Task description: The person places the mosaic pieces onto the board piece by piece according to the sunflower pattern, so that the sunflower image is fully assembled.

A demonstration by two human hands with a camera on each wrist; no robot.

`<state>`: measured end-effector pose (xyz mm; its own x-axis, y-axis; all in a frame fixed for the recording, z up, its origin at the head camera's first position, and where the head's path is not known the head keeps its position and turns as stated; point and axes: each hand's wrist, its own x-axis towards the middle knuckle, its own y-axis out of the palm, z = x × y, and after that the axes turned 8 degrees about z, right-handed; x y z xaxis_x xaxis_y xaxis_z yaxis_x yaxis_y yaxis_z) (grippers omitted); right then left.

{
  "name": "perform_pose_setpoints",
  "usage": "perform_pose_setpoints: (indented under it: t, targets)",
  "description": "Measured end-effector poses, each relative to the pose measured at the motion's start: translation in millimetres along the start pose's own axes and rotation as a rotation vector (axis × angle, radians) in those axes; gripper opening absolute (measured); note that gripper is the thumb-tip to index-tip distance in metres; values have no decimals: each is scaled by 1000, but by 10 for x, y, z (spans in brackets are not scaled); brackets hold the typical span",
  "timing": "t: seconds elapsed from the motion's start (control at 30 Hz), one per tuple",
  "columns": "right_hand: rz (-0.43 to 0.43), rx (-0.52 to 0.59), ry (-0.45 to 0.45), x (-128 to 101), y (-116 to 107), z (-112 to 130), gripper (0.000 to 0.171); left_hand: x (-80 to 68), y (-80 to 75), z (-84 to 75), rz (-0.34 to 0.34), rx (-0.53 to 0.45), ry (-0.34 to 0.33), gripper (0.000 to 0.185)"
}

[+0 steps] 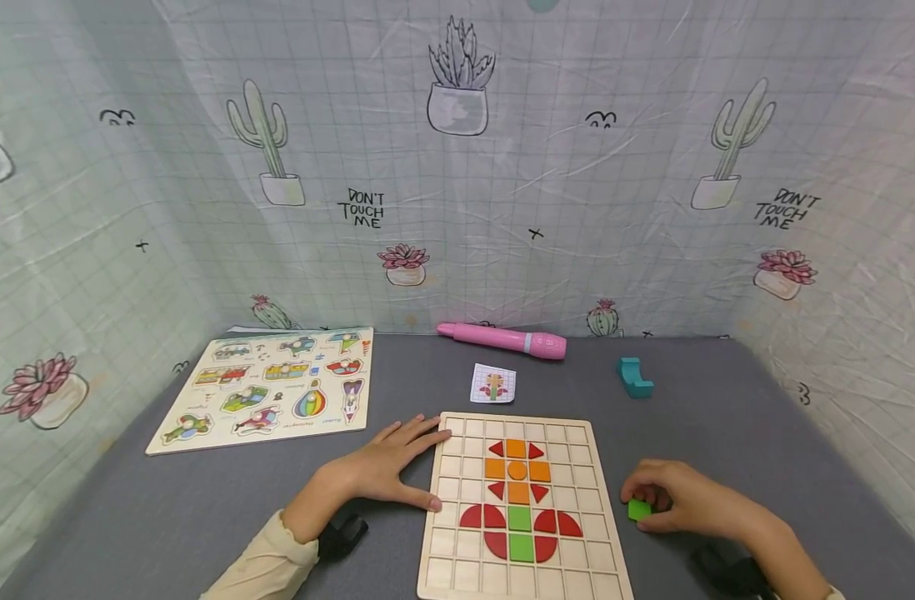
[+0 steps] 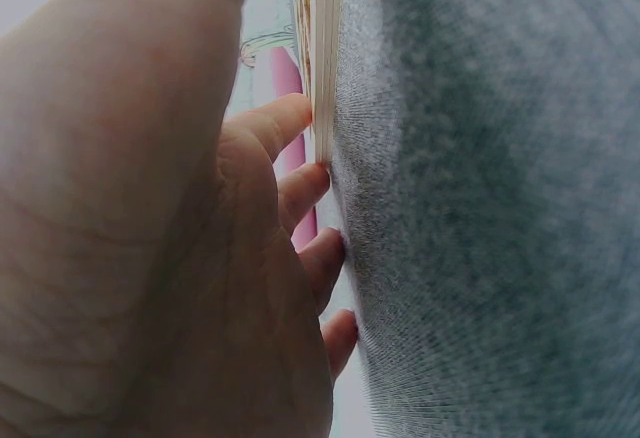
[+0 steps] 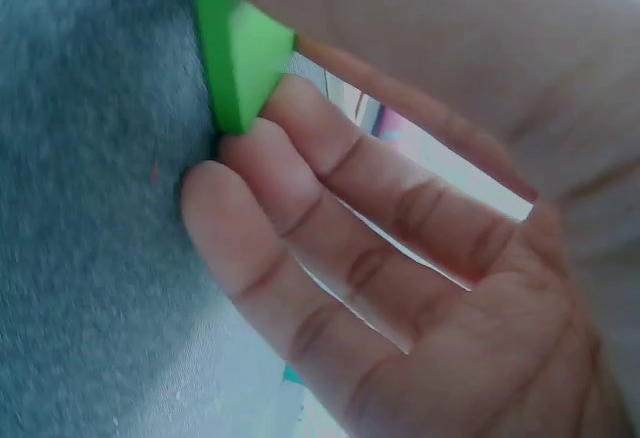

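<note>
green piece (image 1: 639, 509) half hidden by fingers (image 1: 656, 492), small card (image 1: 493, 383) pattern unreadable

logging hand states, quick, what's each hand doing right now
Left hand: open, flat on the table, fingers against the wooden grid board.
Right hand: fingers pinch a green piece.

L hand (image 1: 388, 467) flat, fingers spread; R hand (image 1: 678, 498) curled, fingertips in pinch grip
</note>
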<state>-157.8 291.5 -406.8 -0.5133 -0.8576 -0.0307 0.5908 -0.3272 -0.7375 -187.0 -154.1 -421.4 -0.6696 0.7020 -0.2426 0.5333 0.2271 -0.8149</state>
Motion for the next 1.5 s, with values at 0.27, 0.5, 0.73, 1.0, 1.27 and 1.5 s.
perform_pose_setpoints:
  t: [0.27, 0.5, 0.73, 1.0, 1.27, 1.5]
  targets:
    - [-30, -56, 56, 115, 6, 63, 19, -18, -1, -3, 3, -6, -6, 94]
    - [-15, -61, 22, 308, 1, 218, 18, -9, 2, -4, -3, 3, 11, 94]
    - [76, 10, 9, 521, 54, 403, 19, 12, -4, -13, -1, 4, 11, 94]
    - [149, 45, -20, 672, 237, 590, 17, 13, 1, -18, -1, -3, 5, 94]
    - [176, -15, -62, 782, 410, 750, 15, -1, -3, -13, -8, 4, 2, 94]
    - [201, -8, -91, 863, 545, 820, 19, -2, -1, 3, -4, 10, 3, 94]
